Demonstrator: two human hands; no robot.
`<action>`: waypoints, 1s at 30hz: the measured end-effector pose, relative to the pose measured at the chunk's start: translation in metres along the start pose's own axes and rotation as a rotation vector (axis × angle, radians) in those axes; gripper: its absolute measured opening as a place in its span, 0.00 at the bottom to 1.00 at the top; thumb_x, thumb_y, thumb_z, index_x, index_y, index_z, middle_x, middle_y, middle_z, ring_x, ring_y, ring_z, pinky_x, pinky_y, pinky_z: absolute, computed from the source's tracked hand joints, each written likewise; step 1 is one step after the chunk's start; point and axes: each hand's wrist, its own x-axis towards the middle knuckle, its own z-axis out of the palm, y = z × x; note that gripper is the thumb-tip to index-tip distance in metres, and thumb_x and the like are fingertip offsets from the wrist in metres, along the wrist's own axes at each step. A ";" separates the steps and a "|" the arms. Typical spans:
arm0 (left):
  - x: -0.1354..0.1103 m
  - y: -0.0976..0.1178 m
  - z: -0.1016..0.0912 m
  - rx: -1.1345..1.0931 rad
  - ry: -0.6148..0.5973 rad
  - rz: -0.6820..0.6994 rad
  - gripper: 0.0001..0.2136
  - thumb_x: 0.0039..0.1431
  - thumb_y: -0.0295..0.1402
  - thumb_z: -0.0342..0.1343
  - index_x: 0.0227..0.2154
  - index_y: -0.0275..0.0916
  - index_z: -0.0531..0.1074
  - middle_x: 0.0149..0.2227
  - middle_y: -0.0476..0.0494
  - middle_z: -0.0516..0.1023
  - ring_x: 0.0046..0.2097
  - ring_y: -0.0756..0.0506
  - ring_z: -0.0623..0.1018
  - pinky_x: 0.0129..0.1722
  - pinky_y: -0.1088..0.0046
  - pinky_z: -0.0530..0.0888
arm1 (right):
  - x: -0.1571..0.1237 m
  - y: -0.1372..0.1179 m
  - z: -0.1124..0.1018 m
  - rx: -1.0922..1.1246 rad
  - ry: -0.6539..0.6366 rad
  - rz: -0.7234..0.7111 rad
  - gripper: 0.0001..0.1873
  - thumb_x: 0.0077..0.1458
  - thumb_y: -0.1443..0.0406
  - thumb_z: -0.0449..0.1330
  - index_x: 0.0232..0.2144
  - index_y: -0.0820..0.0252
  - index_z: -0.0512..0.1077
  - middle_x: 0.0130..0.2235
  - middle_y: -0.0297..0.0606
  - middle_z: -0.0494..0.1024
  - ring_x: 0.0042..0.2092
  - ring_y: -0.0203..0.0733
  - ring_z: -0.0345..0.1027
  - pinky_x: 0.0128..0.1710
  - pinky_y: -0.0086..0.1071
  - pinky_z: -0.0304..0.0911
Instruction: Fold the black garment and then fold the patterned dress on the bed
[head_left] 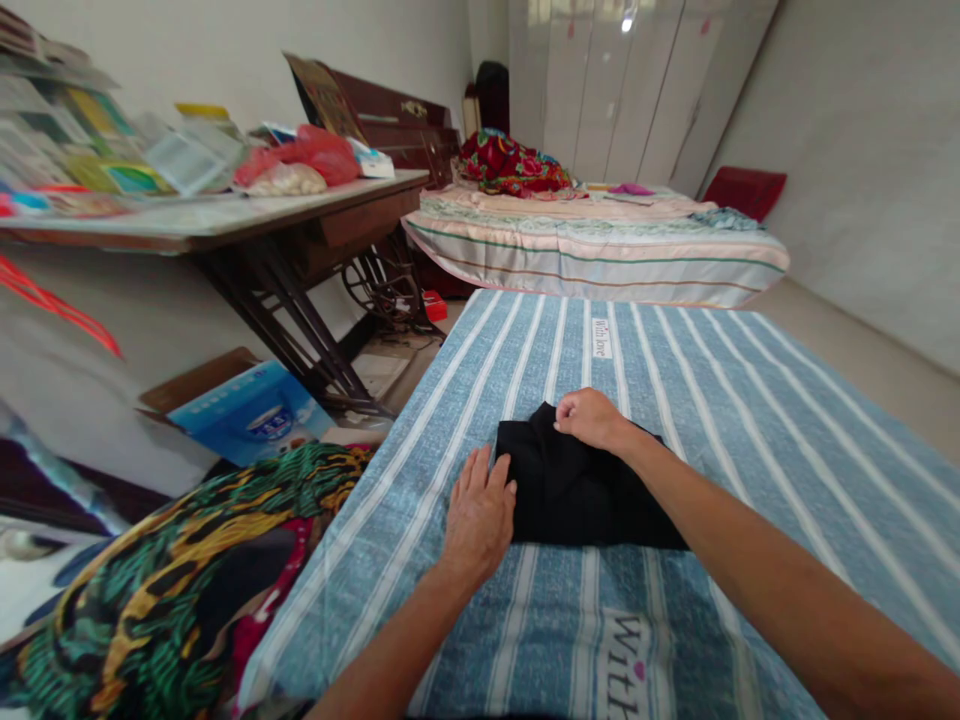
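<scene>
A folded black garment (577, 490) lies on a blue-and-white striped mattress (675, 400). My left hand (478, 515) lies flat with its fingers stretched out, pressing on the garment's left edge. My right hand (592, 417) is closed in a pinch on the garment's far top edge, its forearm crossing over the cloth from the lower right.
A heap of green, yellow and black patterned cloth (172, 580) sits at the mattress's left corner. A treadle sewing table (225, 215) piled with papers and bags stands at left, a blue box (251, 410) beneath it. A second bed (592, 245) with red bedding lies beyond.
</scene>
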 end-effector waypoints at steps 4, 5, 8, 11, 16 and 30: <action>-0.003 0.001 0.001 0.056 -0.014 -0.003 0.18 0.61 0.31 0.44 0.54 0.37 0.65 0.59 0.33 0.63 0.61 0.36 0.60 0.54 0.53 0.66 | 0.002 0.006 0.004 0.049 0.079 0.057 0.04 0.48 0.65 0.59 0.24 0.58 0.73 0.25 0.32 0.74 0.30 0.36 0.67 0.28 0.27 0.58; -0.003 0.001 0.001 0.062 -0.025 -0.013 0.18 0.61 0.31 0.44 0.54 0.37 0.65 0.59 0.33 0.63 0.61 0.35 0.60 0.54 0.52 0.66 | 0.001 0.007 0.005 0.049 0.100 0.067 0.04 0.48 0.65 0.59 0.25 0.58 0.73 0.26 0.32 0.74 0.30 0.36 0.67 0.29 0.27 0.58; -0.004 0.001 0.003 0.040 -0.040 -0.031 0.19 0.62 0.31 0.43 0.54 0.35 0.64 0.58 0.33 0.65 0.60 0.35 0.62 0.54 0.52 0.66 | 0.001 0.010 0.008 0.029 0.133 0.075 0.03 0.48 0.65 0.59 0.24 0.58 0.72 0.27 0.33 0.74 0.31 0.37 0.67 0.29 0.28 0.58; -0.005 -0.002 0.005 -0.028 0.002 -0.046 0.18 0.62 0.32 0.44 0.53 0.32 0.64 0.55 0.32 0.68 0.59 0.37 0.65 0.56 0.55 0.65 | -0.004 0.010 0.007 -0.011 0.149 0.054 0.04 0.49 0.65 0.58 0.25 0.57 0.72 0.28 0.35 0.75 0.31 0.39 0.67 0.29 0.29 0.57; -0.009 -0.005 -0.001 -0.155 0.081 -0.124 0.12 0.60 0.34 0.46 0.40 0.33 0.70 0.48 0.33 0.73 0.53 0.38 0.71 0.54 0.57 0.67 | -0.021 -0.016 0.003 -0.145 0.211 -0.164 0.06 0.54 0.65 0.55 0.31 0.58 0.73 0.35 0.41 0.76 0.40 0.46 0.66 0.40 0.35 0.57; -0.011 -0.006 -0.030 -0.709 -0.100 -0.406 0.08 0.51 0.32 0.53 0.34 0.39 0.73 0.36 0.45 0.78 0.41 0.44 0.76 0.44 0.68 0.70 | 0.022 -0.024 0.038 -0.023 -0.035 -0.350 0.08 0.51 0.61 0.59 0.27 0.61 0.73 0.31 0.36 0.74 0.34 0.38 0.66 0.36 0.29 0.57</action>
